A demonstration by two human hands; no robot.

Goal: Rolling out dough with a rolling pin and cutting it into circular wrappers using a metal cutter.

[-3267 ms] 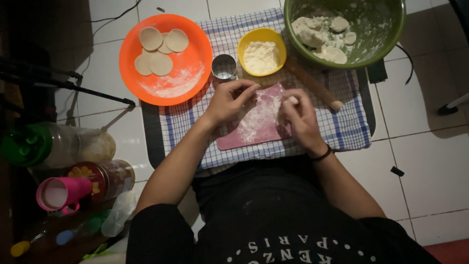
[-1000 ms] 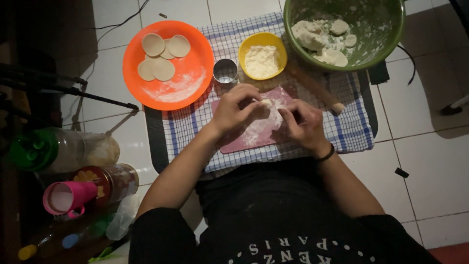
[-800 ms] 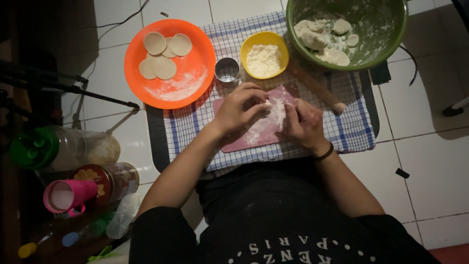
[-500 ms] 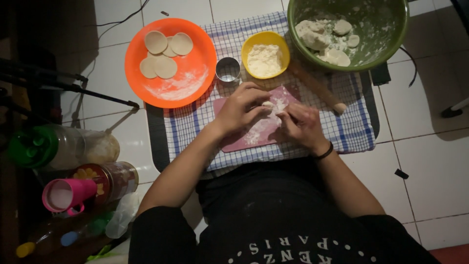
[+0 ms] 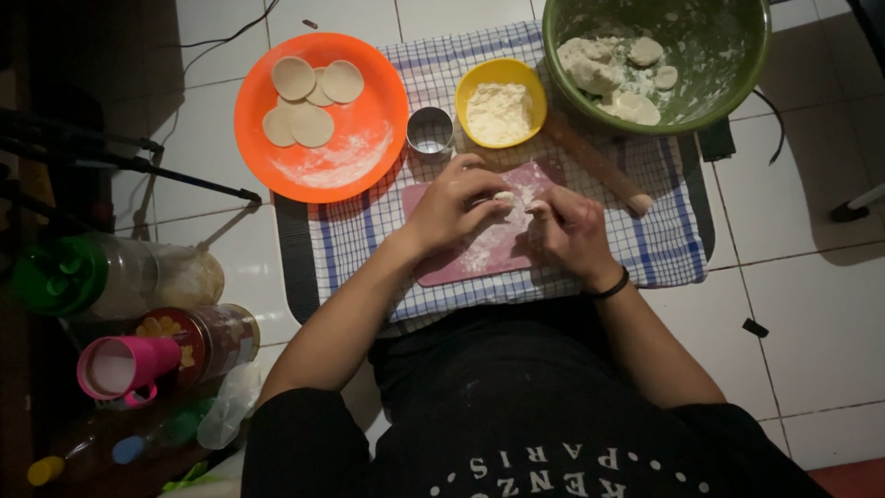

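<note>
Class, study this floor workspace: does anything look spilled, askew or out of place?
Loose flour is smeared across the orange plate below the dough discs and dusted over the pink board. The rolling pin lies slanted, partly tucked under the green bowl. Nothing looks damaged.

An orange plate (image 5: 369,92) held four flat dough rounds (image 5: 310,97) — beside it stood a metal ring cutter (image 5: 430,135), a yellow bowl of flour (image 5: 501,103), and a green bowl (image 5: 728,55) of dough lumps (image 5: 604,69).

Dim white tiled floor (image 5: 811,304), dark grout lines
</note>
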